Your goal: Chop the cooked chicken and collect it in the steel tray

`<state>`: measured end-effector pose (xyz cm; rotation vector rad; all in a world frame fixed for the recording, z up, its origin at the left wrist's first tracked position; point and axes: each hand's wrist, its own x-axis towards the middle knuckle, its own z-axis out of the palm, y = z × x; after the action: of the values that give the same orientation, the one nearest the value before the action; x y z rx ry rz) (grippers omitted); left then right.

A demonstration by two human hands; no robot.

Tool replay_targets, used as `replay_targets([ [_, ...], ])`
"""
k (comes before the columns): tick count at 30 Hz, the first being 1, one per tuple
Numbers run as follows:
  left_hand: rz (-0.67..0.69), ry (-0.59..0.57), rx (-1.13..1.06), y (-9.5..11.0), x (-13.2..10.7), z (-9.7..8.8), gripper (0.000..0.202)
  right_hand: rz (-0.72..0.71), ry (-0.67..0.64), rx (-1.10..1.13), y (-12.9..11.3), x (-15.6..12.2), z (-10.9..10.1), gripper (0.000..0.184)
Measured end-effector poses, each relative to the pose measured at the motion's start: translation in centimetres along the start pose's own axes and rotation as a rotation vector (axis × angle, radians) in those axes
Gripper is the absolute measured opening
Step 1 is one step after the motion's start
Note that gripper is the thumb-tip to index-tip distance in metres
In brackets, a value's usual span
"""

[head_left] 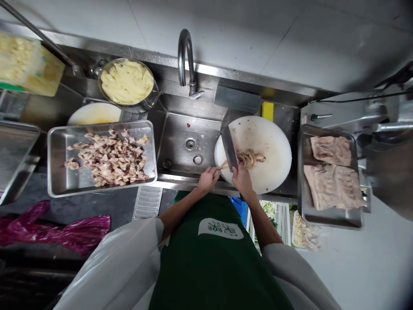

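My right hand is closed round the handle of a broad cleaver, its blade over the left part of a round white cutting board. At the board's left edge, my left hand pinches a thin strip of meat that reaches toward the blade. Pieces of cut meat lie on the board just right of the cleaver. Whether the blade touches the strip, I cannot tell. To the left, a metal tray holds many chopped meat pieces.
A steel sink with a faucet lies left of the board. Behind the left tray stands a pot of peeled pale pieces. At right, another tray holds meat slabs. A yellow block sits behind the board.
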<state>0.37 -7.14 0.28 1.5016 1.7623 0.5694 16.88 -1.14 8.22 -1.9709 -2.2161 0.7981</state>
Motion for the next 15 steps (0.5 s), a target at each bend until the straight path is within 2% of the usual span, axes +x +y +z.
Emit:
replay_targets([
  [3, -0.035, -0.021, 0.025, -0.7, -0.4, -1.1, 0.027, 0.064, 0.009, 0.005, 0.9, 0.1, 0.7, 0.048],
  [6, -0.057, 0.057, -0.165, -1.8, -1.1, -2.1, 0.021, 0.093, 0.047, 0.024, 1.6, 0.3, 1.0, 0.049],
  [8, -0.126, 0.072, -0.44, -2.5, -1.6, -2.8, 0.025, 0.09, 0.045, 0.039, 1.7, 0.4, 1.0, 0.05],
  [12, -0.324, -0.047, -1.139, -3.5, -3.0, -4.6, 0.045, 0.102, 0.03, 0.03, 2.0, 0.8, 1.0, 0.055],
  [15, -0.374, 0.012, -1.441, -4.3, -4.8, -6.7, 0.046, 0.122, 0.016, -0.008, 2.8, 1.0, 1.4, 0.054],
])
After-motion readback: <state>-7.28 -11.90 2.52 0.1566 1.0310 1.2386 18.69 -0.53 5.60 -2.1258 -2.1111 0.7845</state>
